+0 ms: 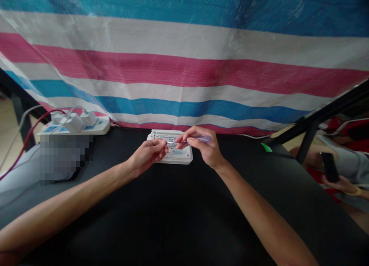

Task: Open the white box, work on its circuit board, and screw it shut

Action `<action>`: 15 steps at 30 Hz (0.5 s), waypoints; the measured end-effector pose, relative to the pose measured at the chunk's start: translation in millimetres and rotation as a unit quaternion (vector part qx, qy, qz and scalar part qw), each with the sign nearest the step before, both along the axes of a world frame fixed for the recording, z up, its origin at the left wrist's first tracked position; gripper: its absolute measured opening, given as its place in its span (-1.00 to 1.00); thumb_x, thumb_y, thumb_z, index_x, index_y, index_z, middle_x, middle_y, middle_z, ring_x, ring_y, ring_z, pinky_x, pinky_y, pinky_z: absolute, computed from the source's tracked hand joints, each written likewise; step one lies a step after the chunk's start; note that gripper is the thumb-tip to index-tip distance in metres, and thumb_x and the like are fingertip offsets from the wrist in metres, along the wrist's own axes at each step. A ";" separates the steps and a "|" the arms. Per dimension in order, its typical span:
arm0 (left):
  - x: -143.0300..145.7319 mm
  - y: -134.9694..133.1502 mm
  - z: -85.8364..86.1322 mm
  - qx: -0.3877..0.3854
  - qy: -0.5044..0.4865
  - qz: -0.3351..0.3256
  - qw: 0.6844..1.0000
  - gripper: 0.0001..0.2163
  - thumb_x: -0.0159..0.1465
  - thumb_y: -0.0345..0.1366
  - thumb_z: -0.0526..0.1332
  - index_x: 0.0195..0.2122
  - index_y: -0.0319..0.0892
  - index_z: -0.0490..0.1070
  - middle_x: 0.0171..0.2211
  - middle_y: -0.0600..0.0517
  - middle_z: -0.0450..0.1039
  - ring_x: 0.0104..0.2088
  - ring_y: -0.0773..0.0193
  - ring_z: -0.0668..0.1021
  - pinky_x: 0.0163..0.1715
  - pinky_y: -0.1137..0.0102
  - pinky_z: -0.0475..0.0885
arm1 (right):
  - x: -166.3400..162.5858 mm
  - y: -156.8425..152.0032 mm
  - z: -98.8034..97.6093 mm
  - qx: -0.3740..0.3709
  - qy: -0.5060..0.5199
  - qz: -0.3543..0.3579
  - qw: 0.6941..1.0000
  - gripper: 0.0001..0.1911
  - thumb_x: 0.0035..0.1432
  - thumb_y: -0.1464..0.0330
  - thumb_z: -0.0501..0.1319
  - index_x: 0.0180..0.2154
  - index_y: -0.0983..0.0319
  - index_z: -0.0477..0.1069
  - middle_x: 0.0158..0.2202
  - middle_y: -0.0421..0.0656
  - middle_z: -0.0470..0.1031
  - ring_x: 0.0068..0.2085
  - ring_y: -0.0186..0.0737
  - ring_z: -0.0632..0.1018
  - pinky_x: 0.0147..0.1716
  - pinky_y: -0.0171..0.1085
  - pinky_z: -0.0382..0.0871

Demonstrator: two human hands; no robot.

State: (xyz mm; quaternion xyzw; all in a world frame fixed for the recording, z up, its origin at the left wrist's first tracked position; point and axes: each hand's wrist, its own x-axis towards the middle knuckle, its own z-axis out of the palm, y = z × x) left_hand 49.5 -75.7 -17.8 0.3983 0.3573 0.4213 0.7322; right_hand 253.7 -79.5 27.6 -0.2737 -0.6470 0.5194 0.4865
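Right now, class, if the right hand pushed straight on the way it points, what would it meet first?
Most likely the left hand, whose fingertips pinch at the metal tip of the purple-handled screwdriver that the right hand holds.

A makeshift workshop booth, by the look of it; a striped woven tarp [184, 66] hangs as a partition behind the black worktop [184, 212]; a power strip [75, 126] with chargers lies on it; another person [350, 177] sits alongside.
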 end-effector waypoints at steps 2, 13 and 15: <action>-0.1 -0.3 0.6 0.028 0.012 -0.005 1.000 -0.69 0.10 -0.16 0.45 -0.47 -0.28 0.40 -0.51 0.06 0.40 -0.61 0.52 0.32 -0.64 0.60 0.16 | 0.0 0.9 -0.3 -0.008 0.010 0.002 1.000 -0.86 0.12 0.30 0.26 -0.38 0.26 0.45 -0.32 -0.09 0.62 -0.38 -0.17 0.65 -0.30 -0.14 0.57; 0.4 -0.5 3.7 0.151 0.102 -0.041 0.982 -0.60 0.26 0.04 0.26 -0.47 -0.22 0.32 -0.57 0.11 0.31 -0.63 0.48 0.30 -0.62 0.53 0.16 | 0.0 2.7 -1.0 -0.028 0.031 -0.006 0.999 -0.86 0.06 0.29 0.27 -0.41 0.25 0.44 -0.35 -0.09 0.64 -0.41 -0.17 0.64 -0.33 -0.14 0.58; -1.0 2.1 2.4 0.168 0.119 -0.037 0.978 -0.61 0.26 0.06 0.24 -0.40 -0.22 0.39 -0.50 0.07 0.37 -0.57 0.43 0.35 -0.58 0.50 0.23 | 0.4 3.0 -0.6 -0.030 0.029 -0.007 0.999 -0.86 0.06 0.29 0.27 -0.41 0.25 0.44 -0.36 -0.10 0.63 -0.41 -0.17 0.64 -0.33 -0.14 0.58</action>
